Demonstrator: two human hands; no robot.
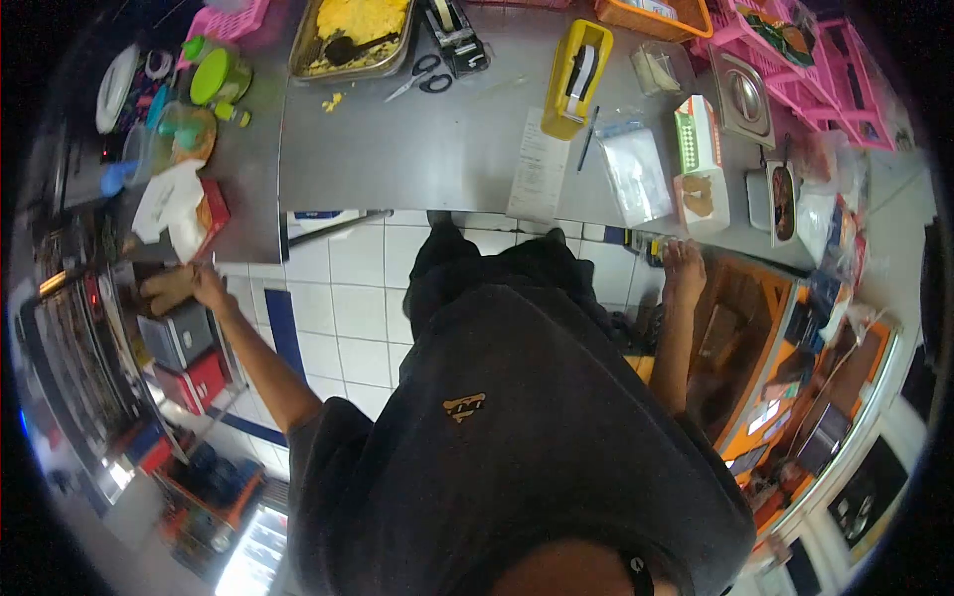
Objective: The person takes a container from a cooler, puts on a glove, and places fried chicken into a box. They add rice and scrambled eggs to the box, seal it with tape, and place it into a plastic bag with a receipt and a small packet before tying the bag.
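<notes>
My left hand [208,285] hangs out to the left, below the table's front edge. Its fingers look curled in, and what they hold, if anything, I cannot make out. Right beside it is a brown, rounded object [167,291] above a grey box. On the table above that hand lies an open red-and-white food box [207,214] with white paper. My right hand [684,270] is at the table's right front edge, fingers loosely bent and nothing visible in them. Just above it stands an open green-and-white carton [699,149] with something brown in its near part.
The steel table [397,149] bears a tray of yellow food [363,30], scissors [422,79], a yellow tape dispenser [576,79], a paper receipt [540,164], a pen [588,137] and clear plastic bags [636,174]. A metal sauce container [773,204] stands at right, near pink baskets [795,65].
</notes>
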